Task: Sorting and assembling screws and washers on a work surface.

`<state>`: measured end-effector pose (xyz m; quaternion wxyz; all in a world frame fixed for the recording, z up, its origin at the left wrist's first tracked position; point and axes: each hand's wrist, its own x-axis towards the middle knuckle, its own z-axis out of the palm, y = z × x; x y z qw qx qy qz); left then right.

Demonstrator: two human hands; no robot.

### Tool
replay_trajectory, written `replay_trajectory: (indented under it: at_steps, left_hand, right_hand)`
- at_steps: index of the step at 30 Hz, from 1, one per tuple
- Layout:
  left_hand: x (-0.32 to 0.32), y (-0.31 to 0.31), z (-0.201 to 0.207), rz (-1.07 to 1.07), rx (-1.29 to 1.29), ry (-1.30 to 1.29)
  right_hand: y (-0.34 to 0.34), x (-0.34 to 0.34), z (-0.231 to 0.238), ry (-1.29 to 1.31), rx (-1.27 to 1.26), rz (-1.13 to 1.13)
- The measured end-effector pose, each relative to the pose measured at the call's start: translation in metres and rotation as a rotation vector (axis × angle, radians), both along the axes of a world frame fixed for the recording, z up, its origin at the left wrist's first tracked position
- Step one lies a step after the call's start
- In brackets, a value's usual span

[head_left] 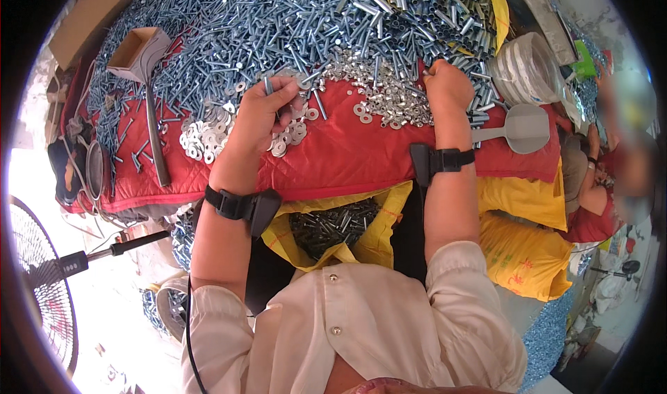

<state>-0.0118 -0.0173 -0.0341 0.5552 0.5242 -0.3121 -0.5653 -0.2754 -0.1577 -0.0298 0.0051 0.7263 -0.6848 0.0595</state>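
My left hand (265,111) is closed around a grey-blue metal bolt (269,87), which points up between the fingers. It hovers over the flat round washers (201,136) on the red quilted cloth (333,147). At the right, my right hand (448,87) is curled shut by the heap of small silvery nuts (389,95) and the metal sleeves (445,19); its fingertips are hidden, so what they hold cannot be made out. Behind both hands spreads a large heap of long bolts (236,26).
A grey scoop (526,129) lies right of my right arm; a long-handled box-shaped scoop (157,140) rests at the left. Before my lap, an open yellow sack (392,213) holds dark metal pieces. A fan (42,276) stands left; another person (594,193) sits at the far right.
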Motion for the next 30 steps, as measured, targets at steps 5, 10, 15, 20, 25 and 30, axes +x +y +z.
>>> replay_trajectory:
  at_steps: [5, 10, 15, 20, 25, 30]
  left_hand:
    - [-0.006, 0.000, 0.000, -0.061, -0.026, 0.048]
    - [-0.010, -0.001, -0.004, -0.080, 0.015, 0.009]
    - [-0.016, -0.001, 0.000, -0.088, 0.035, -0.004]
    - [-0.020, 0.000, 0.009, -0.088, 0.032, -0.007]
    - [-0.012, 0.002, 0.004, -0.220, 0.027, -0.120]
    - [-0.003, -0.004, -0.003, -0.085, 0.024, -0.033]
  right_hand:
    - [0.024, 0.028, 0.000, -0.811, -0.094, 0.202]
    - [0.057, 0.069, 0.005, -1.783, 0.382, 0.340]
    - [0.065, 0.079, 0.003, -1.643, 0.385, 0.448]
    - [0.067, 0.085, -0.001, -1.356, 0.350, 0.572]
    - [0.065, 0.088, 0.003, -1.344, 0.552, 0.498]
    - [0.056, 0.097, -0.019, -0.937, 0.028, 0.645]
